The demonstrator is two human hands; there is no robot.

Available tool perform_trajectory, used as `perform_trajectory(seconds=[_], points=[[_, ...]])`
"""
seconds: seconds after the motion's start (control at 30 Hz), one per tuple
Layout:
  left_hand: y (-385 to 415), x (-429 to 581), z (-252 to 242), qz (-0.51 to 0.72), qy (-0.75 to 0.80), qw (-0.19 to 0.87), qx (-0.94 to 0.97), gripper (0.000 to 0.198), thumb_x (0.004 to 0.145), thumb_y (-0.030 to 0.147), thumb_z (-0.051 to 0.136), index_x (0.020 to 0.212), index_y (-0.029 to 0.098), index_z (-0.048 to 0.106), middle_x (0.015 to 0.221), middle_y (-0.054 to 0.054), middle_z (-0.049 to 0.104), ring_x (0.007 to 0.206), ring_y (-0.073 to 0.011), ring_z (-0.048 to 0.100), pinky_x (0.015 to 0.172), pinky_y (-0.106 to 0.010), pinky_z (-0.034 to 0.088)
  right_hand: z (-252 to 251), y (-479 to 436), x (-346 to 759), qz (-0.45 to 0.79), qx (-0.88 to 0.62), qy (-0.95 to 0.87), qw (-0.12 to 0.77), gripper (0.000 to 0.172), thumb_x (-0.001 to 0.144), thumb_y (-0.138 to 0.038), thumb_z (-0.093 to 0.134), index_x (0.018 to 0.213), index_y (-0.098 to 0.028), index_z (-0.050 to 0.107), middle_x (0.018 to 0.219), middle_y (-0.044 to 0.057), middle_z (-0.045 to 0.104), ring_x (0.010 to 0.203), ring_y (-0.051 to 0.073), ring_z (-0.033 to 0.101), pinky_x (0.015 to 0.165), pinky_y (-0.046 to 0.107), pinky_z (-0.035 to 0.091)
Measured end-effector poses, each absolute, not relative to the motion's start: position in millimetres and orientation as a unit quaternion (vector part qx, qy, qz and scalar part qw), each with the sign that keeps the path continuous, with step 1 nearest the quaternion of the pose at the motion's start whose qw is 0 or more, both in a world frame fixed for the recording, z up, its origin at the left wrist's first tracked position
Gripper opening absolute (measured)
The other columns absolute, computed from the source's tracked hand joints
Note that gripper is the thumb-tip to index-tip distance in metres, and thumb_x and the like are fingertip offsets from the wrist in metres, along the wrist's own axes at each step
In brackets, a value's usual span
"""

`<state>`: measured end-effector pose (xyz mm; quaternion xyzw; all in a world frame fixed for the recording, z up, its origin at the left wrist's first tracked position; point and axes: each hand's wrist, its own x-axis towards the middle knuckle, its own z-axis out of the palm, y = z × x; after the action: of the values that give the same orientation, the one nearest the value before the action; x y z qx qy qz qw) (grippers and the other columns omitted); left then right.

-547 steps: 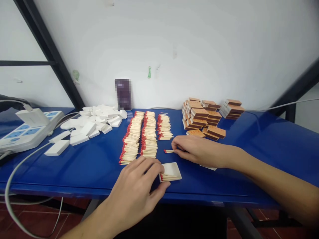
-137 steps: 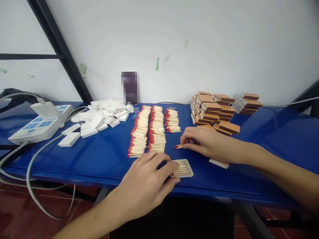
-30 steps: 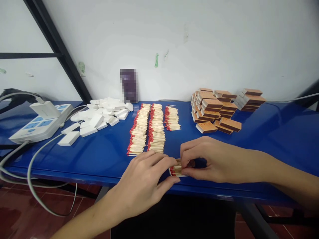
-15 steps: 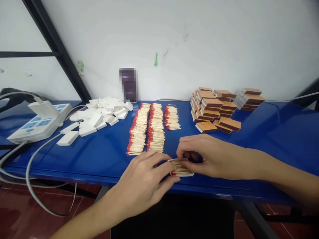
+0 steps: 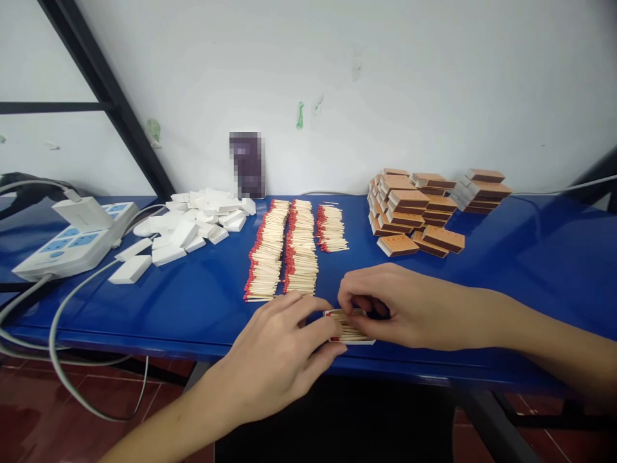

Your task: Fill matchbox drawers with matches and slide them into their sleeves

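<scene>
Looks like a plain indoor work corner; impossible to tell whether in a home or a small workshop. Shows in the glossy blue tabletop (image 5: 506,276), set against a scuffed white wall (image 5: 434,77) with green smudges (image 5: 299,116), flanked by black metal bars (image 5: 103,96), above a red tiled floor (image 5: 53,405). Suggests handwork with small goods: spread with 3 rows of red-tipped matches (image 5: 303,244), stacked with orange-brown matchboxes (image 5: 408,199), heaped with small white boxes (image 5: 184,235). Seems improvised in its wiring, with a white power strip (image 5: 99,244), a plugged-in charger (image 5: 83,214) and a cable (image 5: 54,328) looping below the front edge.
</scene>
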<state>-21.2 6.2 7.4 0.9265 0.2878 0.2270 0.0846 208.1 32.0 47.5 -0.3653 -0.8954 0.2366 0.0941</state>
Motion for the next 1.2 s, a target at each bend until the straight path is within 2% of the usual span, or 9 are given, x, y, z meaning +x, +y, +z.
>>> perform_trajectory(seconds=[0.1,0.23,0.33,0.43,0.6,0.83,1.2], points=[[5.5,-20.5,6.7,0.24,0.306,0.098,0.916,0.009,0.098,0.028,0.059,0.103,0.02,0.06,0.104,-0.003,0.066,0.094,-0.0218,0.061,0.083,-0.037,0.05,46.2,35.4,207.6,0.202,-0.352,-0.906,0.121,0.007,0.086,-0.023,0.056,0.079,-0.021,0.056,0.071,-0.003,0.058,0.059,0.01,0.048,0.056,0.024,0.036],[4.2,-20.2,4.6,0.264,0.324,0.099,0.903,0.024,0.094,0.029,0.064,0.114,0.02,0.056,0.101,-0.004,0.068,0.092,-0.0226,0.063,0.081,-0.036,0.051,38.3,53.6,213.2,-0.002,-0.414,-0.879,0.234,0.012,0.086,-0.022,0.052,0.08,-0.019,0.061,0.07,0.001,0.061,0.062,0.014,0.052,0.062,0.027,0.036],[4.2,-20.3,3.9,0.268,0.319,0.092,0.905,0.027,0.095,0.028,0.064,0.118,0.02,0.054,0.104,-0.004,0.069,0.094,-0.0229,0.064,0.081,-0.037,0.051,34.4,70.7,220.6,-0.083,-0.469,-0.857,0.198,0.016,0.086,-0.026,0.053,0.083,-0.019,0.067,0.063,0.0,0.062,0.057,0.014,0.052,0.07,0.031,0.037],[4.8,-20.0,4.8,0.259,0.307,0.09,0.911,0.021,0.096,0.027,0.061,0.116,0.021,0.056,0.106,-0.004,0.068,0.093,-0.0223,0.063,0.082,-0.037,0.051,34.1,82.8,223.0,-0.057,-0.508,-0.848,0.142,0.022,0.087,-0.03,0.055,0.089,-0.019,0.074,0.057,-0.001,0.061,0.053,0.014,0.052,0.065,0.03,0.037],[5.9,-18.4,7.1,0.247,0.288,0.088,0.921,0.014,0.098,0.023,0.057,0.112,0.02,0.058,0.108,-0.003,0.067,0.094,-0.0209,0.063,0.085,-0.037,0.05,30.9,95.7,217.0,-0.014,-0.531,-0.84,0.112,0.028,0.089,-0.03,0.053,0.103,-0.019,0.075,0.061,0.002,0.064,0.055,0.016,0.055,0.057,0.028,0.035],[6.8,-19.0,5.5,0.243,0.286,0.098,0.922,0.014,0.097,0.022,0.058,0.111,0.02,0.058,0.107,-0.004,0.066,0.094,-0.0217,0.062,0.084,-0.038,0.051,28.9,98.0,217.2,-0.006,-0.491,-0.863,0.121,0.022,0.089,-0.023,0.051,0.092,-0.018,0.072,0.07,0.003,0.065,0.061,0.015,0.054,0.061,0.027,0.037],[6.9,-19.3,4.3,0.243,0.288,0.107,0.92,0.013,0.098,0.023,0.056,0.111,0.021,0.058,0.106,-0.003,0.065,0.095,-0.0216,0.061,0.084,-0.038,0.052,27.2,85.0,216.4,0.019,-0.5,-0.856,0.127,0.01,0.085,-0.024,0.056,0.081,-0.02,0.064,0.064,-0.002,0.057,0.056,0.012,0.047,0.057,0.026,0.031]])
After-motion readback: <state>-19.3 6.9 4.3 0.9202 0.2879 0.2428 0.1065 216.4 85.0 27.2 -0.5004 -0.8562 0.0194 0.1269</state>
